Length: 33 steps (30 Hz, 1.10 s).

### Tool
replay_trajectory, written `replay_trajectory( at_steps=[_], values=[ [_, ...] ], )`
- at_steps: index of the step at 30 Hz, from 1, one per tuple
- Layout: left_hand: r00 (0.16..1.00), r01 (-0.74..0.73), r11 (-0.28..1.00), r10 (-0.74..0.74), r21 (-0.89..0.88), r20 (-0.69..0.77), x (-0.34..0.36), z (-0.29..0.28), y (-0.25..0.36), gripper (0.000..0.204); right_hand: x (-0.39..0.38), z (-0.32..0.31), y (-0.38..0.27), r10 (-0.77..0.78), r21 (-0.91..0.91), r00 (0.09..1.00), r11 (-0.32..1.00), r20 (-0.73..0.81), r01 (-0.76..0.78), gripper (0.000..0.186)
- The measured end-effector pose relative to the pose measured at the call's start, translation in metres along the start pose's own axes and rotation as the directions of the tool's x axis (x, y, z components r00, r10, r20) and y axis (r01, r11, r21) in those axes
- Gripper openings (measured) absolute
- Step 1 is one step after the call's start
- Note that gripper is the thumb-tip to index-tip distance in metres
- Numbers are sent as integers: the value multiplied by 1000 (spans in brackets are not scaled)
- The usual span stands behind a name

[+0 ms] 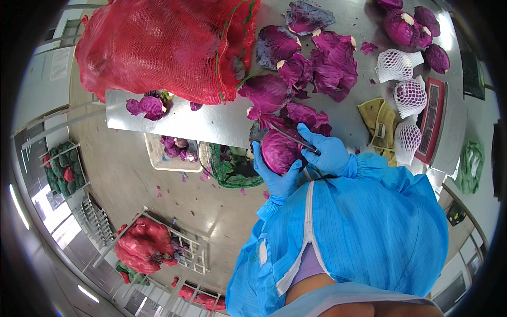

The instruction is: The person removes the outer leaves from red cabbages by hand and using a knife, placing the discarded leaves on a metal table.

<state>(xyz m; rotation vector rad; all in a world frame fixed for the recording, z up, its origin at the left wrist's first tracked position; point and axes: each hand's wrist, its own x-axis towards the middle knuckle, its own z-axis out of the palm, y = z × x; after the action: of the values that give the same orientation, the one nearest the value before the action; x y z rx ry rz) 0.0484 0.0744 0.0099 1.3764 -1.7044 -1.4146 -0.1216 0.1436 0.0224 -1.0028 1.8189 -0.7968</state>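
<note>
A round red cabbage (280,153) rests in my left hand (279,178), whose blue-gloved fingers wrap its left and near sides. In my right hand (326,151), also blue-gloved, is a knife (293,137); its dark blade lies across the top of the cabbage, slanting up to the left. Whether the edge has cut in, I cannot tell. Just beyond, loose purple cabbage leaves (268,93) lie heaped on the steel table (346,117).
A big red mesh sack (158,50) fills the table's far left. At right are foam-netted heads (410,96), tan work gloves (378,124), a red-framed scale (430,121) and bare cabbages (400,27). Below the table edge stand a white crate (174,165) and a green mesh bag (231,177).
</note>
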Motion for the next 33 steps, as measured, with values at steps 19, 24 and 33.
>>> replay_trajectory(
  at_steps=[19,24,33],
  values=[
    [983,150,898,-92,-414,157,36,-19,1,84,28,-26,-24,-65,210,957,969,-283,128,20],
    [883,438,499,-394,-748,254,10,-14,17,70,50,-69,-45,296,657,953,706,69,-267,20],
    [761,555,230,-530,-800,375,19,-12,30,81,84,-109,2,-384,-393,762,901,-521,185,56]
  ],
)
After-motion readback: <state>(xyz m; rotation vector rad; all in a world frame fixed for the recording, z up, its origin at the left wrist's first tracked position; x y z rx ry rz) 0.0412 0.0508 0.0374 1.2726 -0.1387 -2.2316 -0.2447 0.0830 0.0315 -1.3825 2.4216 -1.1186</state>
